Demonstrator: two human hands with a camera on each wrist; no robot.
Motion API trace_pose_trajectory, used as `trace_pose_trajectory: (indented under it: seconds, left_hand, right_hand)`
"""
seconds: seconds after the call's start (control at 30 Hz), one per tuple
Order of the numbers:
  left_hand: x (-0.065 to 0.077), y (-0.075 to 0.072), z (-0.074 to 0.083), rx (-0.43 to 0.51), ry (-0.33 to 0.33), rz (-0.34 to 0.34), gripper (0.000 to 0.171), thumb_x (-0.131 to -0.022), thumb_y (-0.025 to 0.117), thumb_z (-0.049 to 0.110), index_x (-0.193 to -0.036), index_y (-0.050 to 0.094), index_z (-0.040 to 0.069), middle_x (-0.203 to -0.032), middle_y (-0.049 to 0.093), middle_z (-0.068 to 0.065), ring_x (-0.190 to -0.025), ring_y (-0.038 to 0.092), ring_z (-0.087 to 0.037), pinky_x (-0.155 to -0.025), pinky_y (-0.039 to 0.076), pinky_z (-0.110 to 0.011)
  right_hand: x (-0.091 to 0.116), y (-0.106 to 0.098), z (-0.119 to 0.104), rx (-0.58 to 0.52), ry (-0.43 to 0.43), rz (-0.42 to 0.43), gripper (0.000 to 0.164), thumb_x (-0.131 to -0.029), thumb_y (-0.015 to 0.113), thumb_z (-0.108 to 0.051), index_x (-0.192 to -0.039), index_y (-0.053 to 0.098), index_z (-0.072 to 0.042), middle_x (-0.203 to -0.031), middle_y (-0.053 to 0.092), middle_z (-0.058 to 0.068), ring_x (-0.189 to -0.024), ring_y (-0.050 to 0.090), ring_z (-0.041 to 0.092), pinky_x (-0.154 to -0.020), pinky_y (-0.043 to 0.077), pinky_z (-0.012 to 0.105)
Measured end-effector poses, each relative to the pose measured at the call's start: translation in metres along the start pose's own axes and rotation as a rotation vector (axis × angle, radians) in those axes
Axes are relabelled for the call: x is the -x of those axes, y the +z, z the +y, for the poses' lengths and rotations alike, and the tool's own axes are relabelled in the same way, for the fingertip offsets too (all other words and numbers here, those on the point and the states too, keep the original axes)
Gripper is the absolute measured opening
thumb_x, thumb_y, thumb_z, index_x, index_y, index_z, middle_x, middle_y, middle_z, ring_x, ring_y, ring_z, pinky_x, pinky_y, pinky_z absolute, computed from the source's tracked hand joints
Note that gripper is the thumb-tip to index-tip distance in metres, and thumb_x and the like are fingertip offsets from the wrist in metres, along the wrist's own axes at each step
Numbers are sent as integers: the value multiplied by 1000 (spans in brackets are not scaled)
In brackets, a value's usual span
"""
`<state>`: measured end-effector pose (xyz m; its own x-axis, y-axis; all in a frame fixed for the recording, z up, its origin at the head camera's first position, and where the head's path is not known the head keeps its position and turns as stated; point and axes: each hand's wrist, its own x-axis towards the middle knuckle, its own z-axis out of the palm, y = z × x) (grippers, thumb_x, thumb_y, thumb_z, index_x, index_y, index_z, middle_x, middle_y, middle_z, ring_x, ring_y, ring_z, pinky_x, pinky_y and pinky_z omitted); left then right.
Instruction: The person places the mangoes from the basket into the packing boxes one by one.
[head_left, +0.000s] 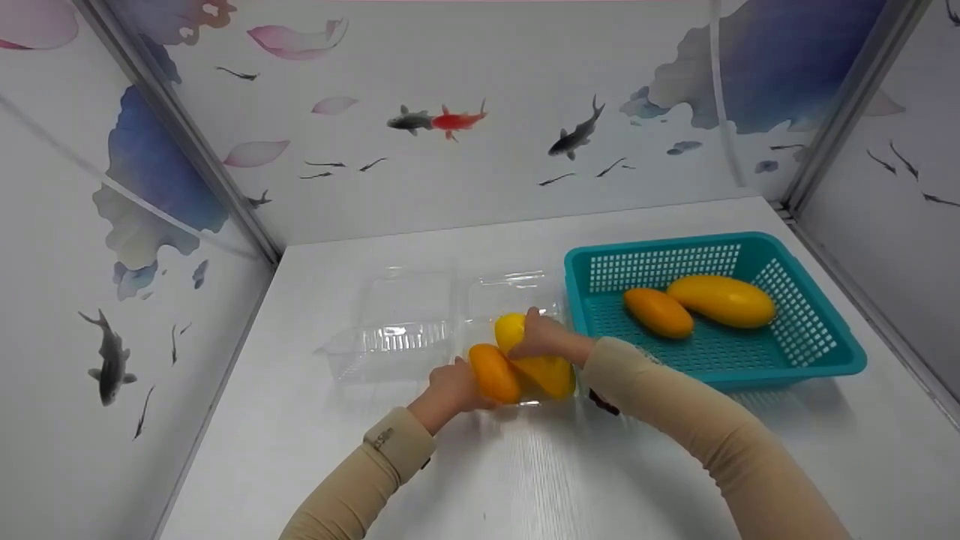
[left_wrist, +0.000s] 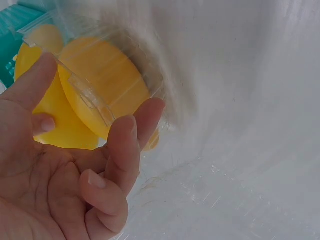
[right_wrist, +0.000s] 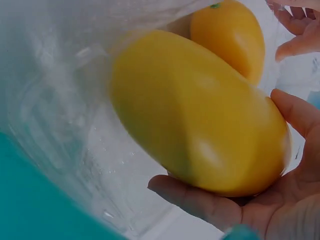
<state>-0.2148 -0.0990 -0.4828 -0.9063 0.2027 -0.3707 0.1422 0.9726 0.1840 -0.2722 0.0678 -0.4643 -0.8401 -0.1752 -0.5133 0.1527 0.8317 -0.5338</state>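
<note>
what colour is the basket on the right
Teal, a perforated plastic basket; the head view shows it best.

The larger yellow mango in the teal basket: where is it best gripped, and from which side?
Probably across the middle of the larger yellow mango, coming from above. It lies flat and lengthwise in the teal basket, whose walls block a side approach, and the orange mango touches its left end.

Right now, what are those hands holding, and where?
The right hand cups the yellow mango along its side; the left hand steadies the orange mango at its end.
</note>
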Motion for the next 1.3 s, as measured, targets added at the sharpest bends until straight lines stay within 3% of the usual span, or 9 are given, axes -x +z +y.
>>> trace_pose_trajectory:
  seconds: [0.2, 0.37, 0.47, 0.53, 0.67, 0.87, 1.13, 1.3]
  left_hand:
    - [4, -1, 1, 15, -12, 34, 76, -69, 72, 51, -113, 51, -6, -97, 58, -19, -77, 52, -30, -82, 42, -44]
    - [5, 1, 1, -1, -13, 41, 75, -68, 73, 51, -113, 51, -6, -91, 58, -16, -75, 51, -29, -79, 43, -42]
    - [5, 1, 1, 17, -15, 34, 78, -68, 73, 50, -116, 50, -7, -93, 59, -17, -77, 51, -29, -81, 42, -43]
    - [5, 1, 1, 23, -17, 31, 80, -69, 73, 50, -118, 49, -7, -95, 59, -18, -78, 52, -30, -83, 42, -44]
    - [3, 2, 0, -7, -16, 37, 79, -69, 71, 53, -116, 51, -7, -98, 60, -18, -78, 53, -30, -81, 42, -43]
    - [2, 3, 0, -62, -11, 34, 85, -71, 67, 57, -120, 49, -9, -113, 57, -22, -84, 56, -34, -81, 44, -44]
    - [2, 1, 2, -52, -24, 16, 93, -72, 66, 57, -128, 40, -13, -117, 56, -25, -87, 58, -34, -83, 44, -43]
    - [3, 0, 2, -53, -19, 14, 89, -73, 66, 56, -126, 44, -12, -118, 56, -24, -87, 57, -35, -83, 44, -44]
  right_hand:
    - [-1, 6, 7, 23, 39, -35, 88, -79, 69, -32, -143, 14, -5, -113, 47, 13, -97, 47, 26, -91, 40, 42]
    - [-4, 8, 14, 9, 45, -47, 87, -79, 67, -33, -144, 15, -7, -133, 33, 19, -103, 43, 30, -93, 37, 46]
    - [-8, 9, 17, 12, 28, -36, 82, -79, 67, -33, -142, 21, -7, -139, 24, 21, -105, 43, 31, -93, 37, 48]
    - [-9, 9, 18, 17, 21, -32, 78, -81, 65, -33, -141, 24, -7, -137, 27, 21, -105, 43, 30, -94, 36, 48]
    - [-5, 9, 19, 22, 0, -44, 73, -88, 58, -33, -143, 19, -6, -139, 29, 20, -115, 39, 31, -101, 31, 50]
    - [0, 9, 26, -15, -41, -53, 70, -94, 46, -35, -146, 9, -8, -149, 18, 19, -131, 27, 33, -108, 17, 53]
    - [-8, 7, 38, 15, -68, -22, 60, -97, 40, -35, -146, 16, -9, -145, 26, 18, -123, 31, 34, -105, 21, 55]
    - [-12, 2, 46, -12, -162, 10, 53, -97, 40, -32, -142, 27, -5, -142, 33, 19, -122, 36, 34, -106, 24, 52]
